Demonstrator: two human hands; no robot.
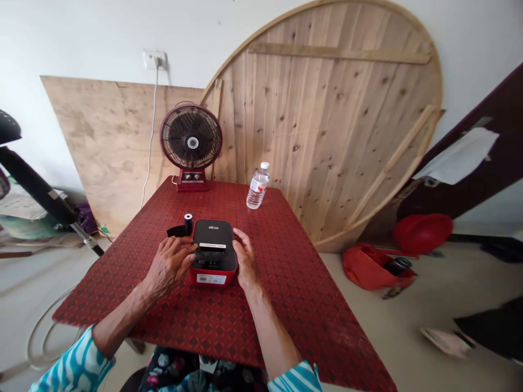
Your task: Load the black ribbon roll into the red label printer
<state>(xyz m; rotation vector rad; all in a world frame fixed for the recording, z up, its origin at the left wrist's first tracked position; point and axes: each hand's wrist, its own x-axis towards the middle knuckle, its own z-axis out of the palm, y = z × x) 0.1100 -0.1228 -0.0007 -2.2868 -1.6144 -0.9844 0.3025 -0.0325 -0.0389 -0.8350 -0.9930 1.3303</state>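
Observation:
On the table lies a small box-shaped device with a black top and red sides (214, 232), perhaps a label printer. A white strip (212, 246) crosses its top, and a printed sticker is on its front. My left hand (171, 262) holds it at the left, fingertips over the top edge. At the other side my right hand (245, 257) grips its wall, the thumb near the top and the fingers partly hidden. Just behind my left hand stands a small dark roll with a white end (188, 223), beside a flat black piece (176, 231).
The red patterned table (281, 305) carries a fan (192, 142) at the back left and a water bottle (258, 186) at the back right. A large round wooden panel (327, 120) leans on the wall. A red bag (363, 264) lies on the floor to the right.

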